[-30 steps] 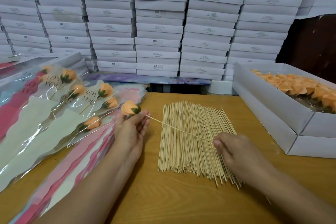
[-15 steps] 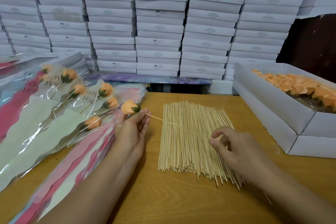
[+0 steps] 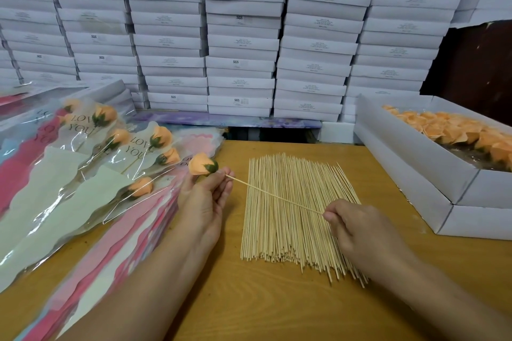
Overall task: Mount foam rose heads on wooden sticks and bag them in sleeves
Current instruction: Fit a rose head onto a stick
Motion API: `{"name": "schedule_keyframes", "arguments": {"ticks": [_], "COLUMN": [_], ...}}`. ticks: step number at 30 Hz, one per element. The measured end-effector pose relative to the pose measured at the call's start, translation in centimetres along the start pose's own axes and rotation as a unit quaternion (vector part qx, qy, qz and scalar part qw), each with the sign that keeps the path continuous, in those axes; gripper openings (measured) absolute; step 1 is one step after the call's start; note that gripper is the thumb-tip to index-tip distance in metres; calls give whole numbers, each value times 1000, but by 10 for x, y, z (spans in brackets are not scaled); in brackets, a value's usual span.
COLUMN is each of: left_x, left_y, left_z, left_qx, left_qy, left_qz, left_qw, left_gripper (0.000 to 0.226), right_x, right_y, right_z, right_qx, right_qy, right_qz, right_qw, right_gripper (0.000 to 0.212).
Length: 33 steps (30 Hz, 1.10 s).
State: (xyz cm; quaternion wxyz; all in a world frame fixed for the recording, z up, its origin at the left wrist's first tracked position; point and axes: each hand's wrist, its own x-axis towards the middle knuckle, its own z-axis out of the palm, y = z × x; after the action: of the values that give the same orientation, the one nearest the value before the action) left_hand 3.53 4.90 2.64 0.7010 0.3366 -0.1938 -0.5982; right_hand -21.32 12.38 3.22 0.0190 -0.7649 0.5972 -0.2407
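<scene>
Your left hand (image 3: pixel 203 196) pinches 1 foam rose head (image 3: pixel 201 164) near the table's (image 3: pixel 277 307) left edge. Your right hand (image 3: pixel 360 230) pinches 1 wooden stick (image 3: pixel 277 195) over the stick pile (image 3: pixel 293 210), its tip at your left fingers.

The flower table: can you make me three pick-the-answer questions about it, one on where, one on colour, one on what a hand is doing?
1. Where are the loose rose heads?
A. white box at right
B. floor
C. on the sticks

2. What colour is the held rose?
A. blue
B. orange
C. purple

3. The right hand is
A. flat on the table
B. pinching a stick
C. holding scissors

Answers:
1 A, the white box holds the rose heads.
2 B, the rose in the left hand is orange.
3 B, the right hand pinches the stick.
</scene>
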Motion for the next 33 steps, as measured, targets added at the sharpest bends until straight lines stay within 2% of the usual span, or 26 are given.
{"name": "schedule_keyframes", "arguments": {"ticks": [6,9,11,16,20,24,29,33], "left_x": [2,1,-1,-8,-13,-15,-18,-23], "left_y": [1,1,3,2,-2,-8,-15,-20], "left_z": [0,1,2,5,8,8,9,11], "left_qx": [-8,-34,-52,-64,-48,-23,12,14], "left_qy": [1,-19,-40,-73,-99,-113,-131,-142], "left_qz": [-4,-21,-36,-72,-97,-116,-124,-129], "left_qw": [1000,999,997,993,989,986,984,981], "left_gripper": [40,21,10,8,13,15,7,21], "right_x": [0,0,0,-3,-6,-10,-14,-16], "right_y": [-2,-4,-10,-29,-44,-53,-61,-63], "right_z": [0,-4,-8,-12,-11,-5,4,7], "right_qx": [-9,69,143,372,464,519,564,590], "right_qy": [-20,-26,-60,-216,-290,-313,-305,-301], "right_qz": [6,16,33,90,116,139,176,195], "right_qw": [1000,997,987,898,829,783,747,723], "right_gripper": [23,24,24,9,19,33,20,20]}}
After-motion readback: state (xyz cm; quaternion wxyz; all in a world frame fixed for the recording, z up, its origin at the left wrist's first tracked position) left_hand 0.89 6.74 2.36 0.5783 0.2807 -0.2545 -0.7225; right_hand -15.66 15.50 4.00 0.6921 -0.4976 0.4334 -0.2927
